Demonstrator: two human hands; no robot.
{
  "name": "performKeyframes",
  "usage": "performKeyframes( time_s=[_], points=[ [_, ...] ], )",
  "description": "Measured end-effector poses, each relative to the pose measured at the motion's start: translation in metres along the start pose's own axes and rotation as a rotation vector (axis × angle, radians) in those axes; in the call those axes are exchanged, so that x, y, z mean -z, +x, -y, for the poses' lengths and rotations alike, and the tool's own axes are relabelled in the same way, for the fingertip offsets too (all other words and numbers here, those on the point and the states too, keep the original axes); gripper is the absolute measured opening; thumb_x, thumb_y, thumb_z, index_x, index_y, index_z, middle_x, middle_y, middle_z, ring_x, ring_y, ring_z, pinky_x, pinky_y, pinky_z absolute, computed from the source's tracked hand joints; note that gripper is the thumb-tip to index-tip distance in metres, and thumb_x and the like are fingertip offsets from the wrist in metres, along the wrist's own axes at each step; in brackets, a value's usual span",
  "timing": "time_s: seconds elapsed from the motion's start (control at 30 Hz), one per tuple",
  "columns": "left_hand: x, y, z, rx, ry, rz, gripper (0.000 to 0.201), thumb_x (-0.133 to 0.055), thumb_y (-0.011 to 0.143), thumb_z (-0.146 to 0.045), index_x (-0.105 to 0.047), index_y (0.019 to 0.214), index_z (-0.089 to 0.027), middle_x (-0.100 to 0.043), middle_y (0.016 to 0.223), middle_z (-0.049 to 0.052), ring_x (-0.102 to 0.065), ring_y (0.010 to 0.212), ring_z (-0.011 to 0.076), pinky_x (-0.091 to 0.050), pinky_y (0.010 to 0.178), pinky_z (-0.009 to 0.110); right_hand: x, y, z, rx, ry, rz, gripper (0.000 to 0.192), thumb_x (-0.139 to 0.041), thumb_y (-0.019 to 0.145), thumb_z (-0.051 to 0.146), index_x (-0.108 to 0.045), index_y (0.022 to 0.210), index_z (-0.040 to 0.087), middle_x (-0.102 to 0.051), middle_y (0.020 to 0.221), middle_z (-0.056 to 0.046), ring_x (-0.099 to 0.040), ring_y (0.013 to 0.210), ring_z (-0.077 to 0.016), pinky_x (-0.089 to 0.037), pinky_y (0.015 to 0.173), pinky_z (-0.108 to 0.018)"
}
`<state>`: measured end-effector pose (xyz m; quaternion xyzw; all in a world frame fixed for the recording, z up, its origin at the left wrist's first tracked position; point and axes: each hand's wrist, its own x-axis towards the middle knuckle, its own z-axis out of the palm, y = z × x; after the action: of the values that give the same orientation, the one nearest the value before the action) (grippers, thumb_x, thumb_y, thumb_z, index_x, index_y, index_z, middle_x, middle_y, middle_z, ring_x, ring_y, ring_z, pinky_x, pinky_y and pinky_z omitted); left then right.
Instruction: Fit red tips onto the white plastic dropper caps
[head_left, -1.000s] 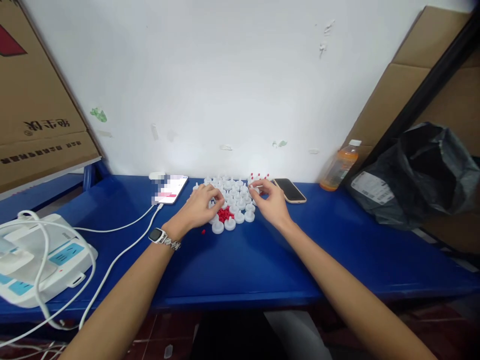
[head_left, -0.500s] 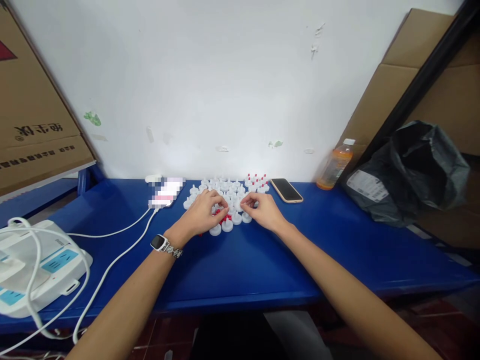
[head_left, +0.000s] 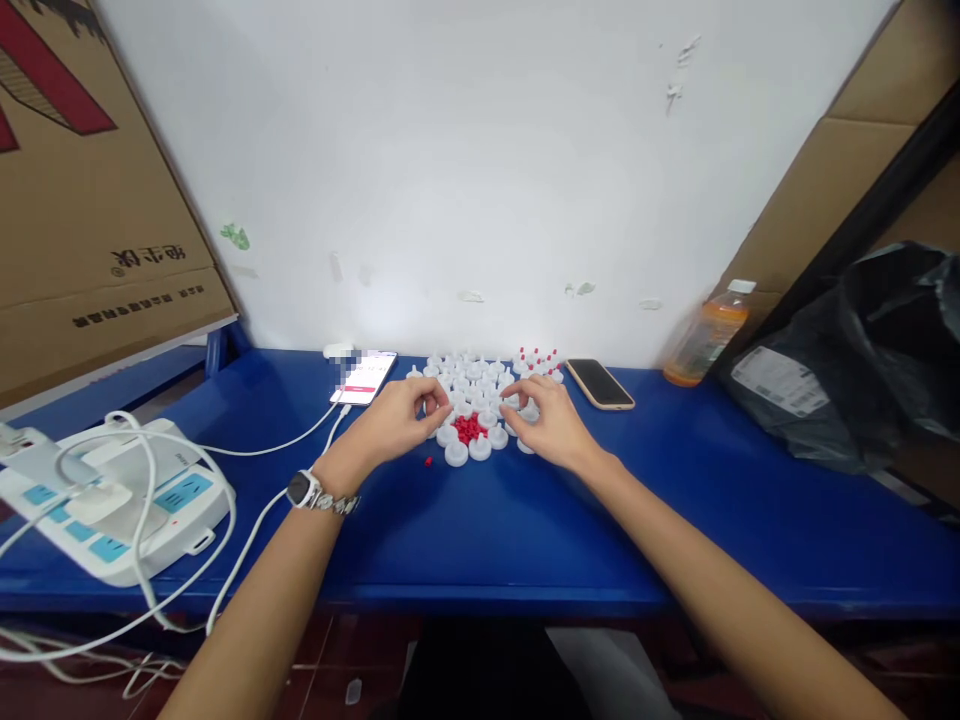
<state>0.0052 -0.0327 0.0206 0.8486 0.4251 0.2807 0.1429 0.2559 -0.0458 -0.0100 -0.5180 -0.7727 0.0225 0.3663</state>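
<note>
White caps (head_left: 456, 454) point nozzle-up, long axes vertical; left hand (head_left: 405, 415) and right hand (head_left: 551, 420) angle inward; left fingers nearly meeting, right slightly parted; cannot tell what they grip.

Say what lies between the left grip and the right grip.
In the head view, white spouted caps and small red pieces lie between the left grip and right grip.

Left hand (head_left: 401, 417) and right hand (head_left: 553, 422) flank red pieces (head_left: 470, 429)
</note>
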Motion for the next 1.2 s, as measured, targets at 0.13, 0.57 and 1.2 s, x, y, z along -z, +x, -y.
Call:
performKeyframes(
  time_s=[0.13,0.57,1.2],
  points=[
    [0.002,-0.028,0.001,0.112,0.066,0.122,0.017,-0.064,0.083,-0.040,-0.066,0.084,-0.023,-0.067,0.075,0.001,-0.059,0.065,0.0178,-0.040,0.058,0.029,-0.006,-0.002,0.019,0.085,0.060,0.010,0.011,-0.062,0.087,0.029,-0.069,0.093,0.023,-0.061,0.082,-0.002,-0.057,0.088,-0.0210,-0.039,0.086,-0.036],
    [-0.006,-0.022,-0.005,0.053,-0.007,0.069,0.013,-0.059,0.089,-0.030,-0.067,0.088,-0.020,-0.069,0.086,0.005,-0.064,0.076,0.0180,-0.048,0.068,0.029,-0.013,-0.004,0.028,0.109,0.148,-0.055,0.010,-0.059,0.087,0.023,-0.068,0.082,0.022,-0.064,0.079,-0.002,-0.058,0.084,-0.0198,-0.039,0.082,-0.035],
    [-0.048,0.078,-0.045,-0.238,0.028,0.105,0.029,-0.045,0.097,-0.036,-0.068,0.091,-0.019,-0.067,0.089,0.005,-0.060,0.082,0.0197,-0.044,0.073,0.032,0.003,0.032,-0.083,-0.591,-0.123,-0.094,0.037,-0.061,0.083,0.035,-0.060,0.118,0.022,-0.072,0.091,-0.006,-0.066,0.088,-0.0241,-0.045,0.073,-0.032]
  ],
)
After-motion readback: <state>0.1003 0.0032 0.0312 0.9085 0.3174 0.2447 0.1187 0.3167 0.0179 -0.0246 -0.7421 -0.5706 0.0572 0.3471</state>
